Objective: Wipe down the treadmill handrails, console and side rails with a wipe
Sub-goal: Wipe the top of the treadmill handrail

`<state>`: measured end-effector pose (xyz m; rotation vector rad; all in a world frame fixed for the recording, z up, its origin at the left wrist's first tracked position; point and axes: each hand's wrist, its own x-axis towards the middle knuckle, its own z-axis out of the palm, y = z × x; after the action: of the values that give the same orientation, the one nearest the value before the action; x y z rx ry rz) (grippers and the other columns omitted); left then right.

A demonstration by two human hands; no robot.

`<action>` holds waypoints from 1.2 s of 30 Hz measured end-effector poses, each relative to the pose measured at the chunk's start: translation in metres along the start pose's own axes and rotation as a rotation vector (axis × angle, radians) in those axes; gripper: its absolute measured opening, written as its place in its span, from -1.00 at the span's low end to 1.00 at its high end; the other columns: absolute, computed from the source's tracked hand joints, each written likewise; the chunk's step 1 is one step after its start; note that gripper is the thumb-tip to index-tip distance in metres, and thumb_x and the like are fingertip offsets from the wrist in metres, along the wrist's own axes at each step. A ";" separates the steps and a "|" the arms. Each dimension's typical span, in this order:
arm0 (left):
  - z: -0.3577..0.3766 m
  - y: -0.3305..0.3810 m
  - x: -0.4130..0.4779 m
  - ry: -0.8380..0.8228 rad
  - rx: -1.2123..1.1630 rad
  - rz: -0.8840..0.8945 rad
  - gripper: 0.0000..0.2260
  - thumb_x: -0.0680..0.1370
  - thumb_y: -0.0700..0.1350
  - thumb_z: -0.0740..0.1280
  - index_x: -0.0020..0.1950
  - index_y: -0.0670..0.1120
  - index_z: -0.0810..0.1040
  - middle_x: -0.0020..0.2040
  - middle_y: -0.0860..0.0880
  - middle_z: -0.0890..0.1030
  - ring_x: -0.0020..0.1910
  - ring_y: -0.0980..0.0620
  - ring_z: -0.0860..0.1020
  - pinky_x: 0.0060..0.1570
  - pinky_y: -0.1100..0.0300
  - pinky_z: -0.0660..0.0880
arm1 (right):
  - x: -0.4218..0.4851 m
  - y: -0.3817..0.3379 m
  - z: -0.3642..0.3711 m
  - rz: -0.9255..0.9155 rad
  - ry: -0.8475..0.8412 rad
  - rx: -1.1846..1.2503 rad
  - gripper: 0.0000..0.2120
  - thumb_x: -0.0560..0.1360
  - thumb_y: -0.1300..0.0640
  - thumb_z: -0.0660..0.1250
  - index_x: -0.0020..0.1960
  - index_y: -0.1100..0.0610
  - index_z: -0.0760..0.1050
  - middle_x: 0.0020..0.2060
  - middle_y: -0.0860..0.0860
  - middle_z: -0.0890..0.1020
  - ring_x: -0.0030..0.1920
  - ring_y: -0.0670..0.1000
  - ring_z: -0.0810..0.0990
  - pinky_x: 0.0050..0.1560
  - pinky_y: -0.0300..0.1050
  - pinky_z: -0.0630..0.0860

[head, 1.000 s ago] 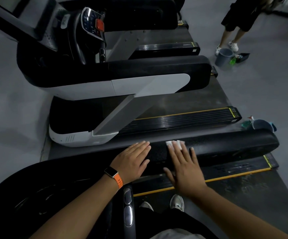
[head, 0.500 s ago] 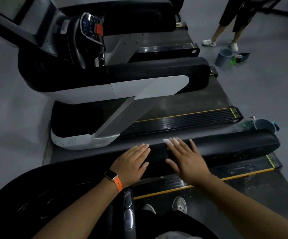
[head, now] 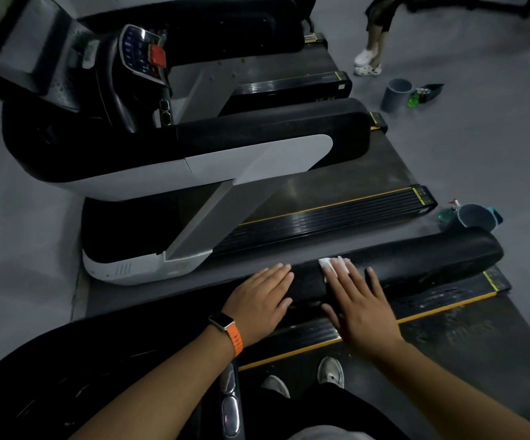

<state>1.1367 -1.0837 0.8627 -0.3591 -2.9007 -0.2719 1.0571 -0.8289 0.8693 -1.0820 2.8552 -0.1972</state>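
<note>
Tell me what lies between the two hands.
Head view: only bare black handrail separates the left hand from the right hand, which presses the wipe.

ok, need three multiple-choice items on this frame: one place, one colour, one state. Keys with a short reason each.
1. Where is the wipe?
A. Under the fingers of the right hand, on the handrail
B. Held in the left hand
C. Tucked under the watch strap

2. What colour is the watch strap?
A. Blue
B. Orange
C. White

3. How is the left hand?
A. A fist, lifted clear of the handrail
B. Pinching the wipe
C. Flat, fingers straight, resting on the handrail

Answers:
1 A: the white wipe shows beneath the right fingertips on the black handrail.
2 B: the band on the left wrist is orange.
3 C: it lies palm down on the handrail beside the right hand and holds nothing.
</note>
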 end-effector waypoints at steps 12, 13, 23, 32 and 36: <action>0.004 0.005 0.005 -0.029 -0.016 -0.049 -0.53 0.68 0.06 0.16 0.52 -0.13 0.45 0.53 -0.08 0.44 0.52 -0.01 0.39 0.51 0.04 0.33 | -0.011 0.002 -0.003 -0.098 -0.017 0.007 -0.22 0.67 -0.26 0.11 0.72 0.06 -0.10 0.71 0.00 -0.07 0.69 0.09 -0.09 0.60 0.31 0.10; 0.004 0.005 0.005 -0.029 -0.016 -0.049 -0.53 0.68 0.07 0.16 0.52 -0.13 0.45 0.53 -0.08 0.45 0.52 0.00 0.39 0.51 0.05 0.32 | -0.011 -0.008 -0.001 -0.143 -0.023 0.006 -0.21 0.67 -0.28 0.10 0.72 0.06 -0.11 0.71 0.01 -0.08 0.69 0.10 -0.11 0.60 0.29 0.03; 0.008 0.013 0.020 -0.047 -0.047 -0.034 -0.52 0.69 0.06 0.13 0.52 -0.16 0.45 0.52 -0.10 0.45 0.51 -0.02 0.40 0.51 0.05 0.32 | -0.029 0.043 0.005 -0.111 0.011 -0.125 -0.25 0.65 -0.17 0.13 0.71 0.14 -0.02 0.70 0.09 -0.04 0.69 0.16 -0.02 0.53 0.37 0.14; 0.011 0.024 0.034 -0.055 -0.034 -0.002 -0.53 0.68 0.06 0.13 0.51 -0.16 0.46 0.51 -0.10 0.46 0.51 -0.02 0.41 0.50 0.04 0.35 | -0.015 0.044 -0.002 -0.086 0.004 -0.062 -0.26 0.68 -0.22 0.10 0.72 0.05 -0.08 0.70 0.02 -0.02 0.69 0.06 -0.04 0.57 0.34 0.17; 0.010 0.026 0.036 -0.035 -0.043 -0.020 -0.53 0.68 0.06 0.14 0.49 -0.16 0.49 0.49 -0.11 0.48 0.49 -0.02 0.43 0.50 0.05 0.35 | 0.001 0.018 -0.005 -0.031 -0.047 0.033 -0.22 0.67 -0.34 0.00 0.72 0.07 -0.08 0.70 0.01 0.00 0.69 0.07 -0.11 0.63 0.30 -0.03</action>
<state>1.1070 -1.0494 0.8655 -0.3457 -2.9382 -0.3341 1.0445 -0.8160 0.8714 -1.1102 2.7851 -0.2179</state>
